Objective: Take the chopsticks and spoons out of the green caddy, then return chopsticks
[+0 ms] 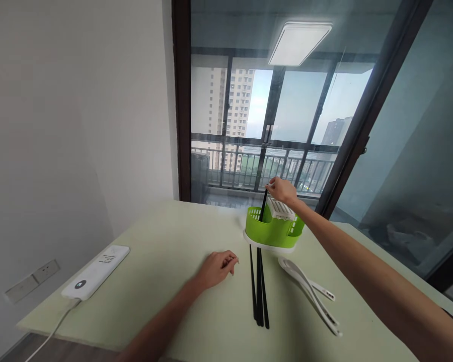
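Observation:
A green utensil holder [269, 233] with a white slatted middle piece [280, 208] stands on a white base toward the far side of the table. Above its left compartment, my right hand [282, 191] is closed on the upper end of a black chopstick [263, 205]. The chopstick leans slightly, its lower end inside that compartment. My left hand [218, 268] rests on the table with fingers curled in and nothing visible in them. Just right of it lie several black chopsticks [259, 291]. Two white spoons [309, 286] overlap beside those, one longer than the other.
The pale green table [166, 241] meets a white wall at left. On its left side lies a white power strip [97, 271] with a cable running over the edge. A wall socket [32, 280] sits beyond it. Behind the table stands a dark-framed glass door [181, 110].

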`<state>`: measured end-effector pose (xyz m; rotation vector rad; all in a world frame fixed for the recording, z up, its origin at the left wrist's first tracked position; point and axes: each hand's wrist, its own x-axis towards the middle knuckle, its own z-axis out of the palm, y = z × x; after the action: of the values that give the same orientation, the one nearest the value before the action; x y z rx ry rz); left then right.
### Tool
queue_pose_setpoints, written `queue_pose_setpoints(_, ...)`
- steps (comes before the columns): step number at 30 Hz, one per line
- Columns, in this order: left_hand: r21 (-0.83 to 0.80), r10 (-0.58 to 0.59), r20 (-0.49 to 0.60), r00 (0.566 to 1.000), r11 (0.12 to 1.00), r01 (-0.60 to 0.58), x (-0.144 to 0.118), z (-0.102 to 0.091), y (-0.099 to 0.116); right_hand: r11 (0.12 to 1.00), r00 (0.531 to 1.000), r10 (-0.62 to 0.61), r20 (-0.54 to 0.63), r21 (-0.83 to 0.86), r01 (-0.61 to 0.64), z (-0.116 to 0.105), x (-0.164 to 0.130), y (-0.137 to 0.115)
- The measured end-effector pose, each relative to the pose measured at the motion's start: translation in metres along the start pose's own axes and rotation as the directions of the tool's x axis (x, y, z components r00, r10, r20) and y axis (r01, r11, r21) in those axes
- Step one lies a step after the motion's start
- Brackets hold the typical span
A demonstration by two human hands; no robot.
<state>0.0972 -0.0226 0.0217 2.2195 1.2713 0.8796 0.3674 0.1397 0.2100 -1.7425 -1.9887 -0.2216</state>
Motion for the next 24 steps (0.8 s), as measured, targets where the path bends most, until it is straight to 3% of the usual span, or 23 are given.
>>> queue_pose_setpoints(3, -0.003, -0.002, 0.014, 1.0, 1.0, 0.002, 0.0, -0.002, 0.002, 0.998, 0.996, -0.062, -0.064, -0.03, 0.06, -0.013, -0.014, -0.014)
queue_pose_setpoints(6, -0.005, -0.008, 0.025, 1.0, 1.0, 0.009, 0.001, -0.004, 0.005, 0.978, 0.976, -0.203, -0.076, -0.063, 0.198, -0.03, -0.033, -0.034)
queue_pose_setpoints(10, -0.007, -0.021, 0.027, 0.999, 1.0, 0.021, 0.001, -0.005, 0.006, 0.914, 0.919, -0.395, 0.012, -0.098, 0.394, -0.05, -0.057, -0.056)
queue_pose_setpoints(13, -0.013, -0.013, 0.018, 1.0, 1.0, 0.013, 0.001, -0.004, 0.006, 0.871, 0.876, -0.468, 0.117, -0.103, 0.48, -0.058, -0.068, -0.062)
queue_pose_setpoints(19, 0.003, -0.011, 0.026, 1.0, 1.0, 0.011, 0.0, -0.007, 0.008, 0.863, 0.835, -0.44, 0.332, -0.1, 0.494, -0.054, -0.096, -0.061)
queue_pose_setpoints(24, 0.002, -0.027, 0.032, 0.999, 1.0, 0.027, 0.001, -0.006, 0.007, 0.893, 0.787, -0.319, 0.529, -0.111, 0.436, -0.026, -0.152, -0.06)
